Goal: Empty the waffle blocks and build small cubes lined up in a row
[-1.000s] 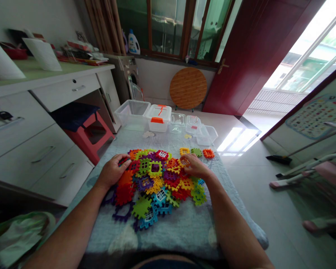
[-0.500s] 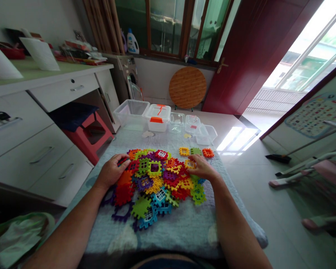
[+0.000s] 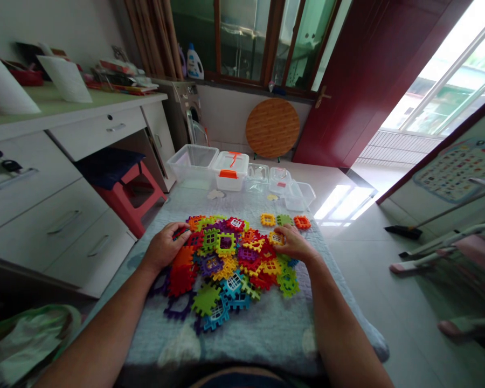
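**Hands at the two edges of the toy tile pile**

Sitting over a pale blue quilted cloth-covered surface [image 3: 242,328], lower middle of the frame. Resting the left hand [image 3: 164,249] on the left edge of a heap of bright plastic interlocking square tiles [image 3: 226,269], fingers curled loosely over a red tile [image 3: 180,233], not clearly gripping anything. Pinching a small yellow window-patterned plastic tile [image 3: 275,237] with the right hand [image 3: 294,245], fingertips narrowed on it at the upper right edge of the heap.

Lying just beyond the right hand, toward the top of the frame: a row of three separate tiles, running left to right, yellow [image 3: 267,219], green [image 3: 284,219], orange [image 3: 302,222]. Standing clearly nearer to that row: the right hand; the left, across the heap, well apart from it. Pointing up-frame from the held tile toward the row's green middle piece.

Waiting further up, at the far edge of the surface: clear plastic storage boxes [image 3: 192,160], one white-lidded with an orange latch [image 3: 228,171].
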A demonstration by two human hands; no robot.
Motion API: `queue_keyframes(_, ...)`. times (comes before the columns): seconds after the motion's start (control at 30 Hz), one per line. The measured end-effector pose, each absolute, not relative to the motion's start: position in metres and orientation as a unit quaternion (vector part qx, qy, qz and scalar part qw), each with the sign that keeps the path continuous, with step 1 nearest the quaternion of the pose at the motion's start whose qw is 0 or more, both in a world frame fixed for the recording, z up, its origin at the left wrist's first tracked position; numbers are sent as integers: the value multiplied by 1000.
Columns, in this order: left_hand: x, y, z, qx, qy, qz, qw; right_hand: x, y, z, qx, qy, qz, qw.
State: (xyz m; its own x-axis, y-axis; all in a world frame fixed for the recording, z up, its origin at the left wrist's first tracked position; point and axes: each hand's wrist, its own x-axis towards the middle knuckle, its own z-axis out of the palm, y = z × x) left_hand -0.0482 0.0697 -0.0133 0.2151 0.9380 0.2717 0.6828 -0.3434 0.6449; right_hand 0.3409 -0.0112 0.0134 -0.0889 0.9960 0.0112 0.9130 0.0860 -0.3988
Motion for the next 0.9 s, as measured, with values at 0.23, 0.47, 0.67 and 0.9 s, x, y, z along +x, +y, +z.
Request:
queue_keyframes(0.23,-47,69,-12,752,537,327,196,340,-13,21,-663,-720,120,169)
queue_keyframes(0.47,-50,71,-19,756,532,328,197,340,32,33,-639,-742,62,191)
queue_keyframes(0.67,-51,72,-20,758,529,331,189,341,64,25,-642,-754,83,115)
queue_keyframes(0.9,-51,72,-20,759,529,329,193,344,70,21,-649,-756,81,27)
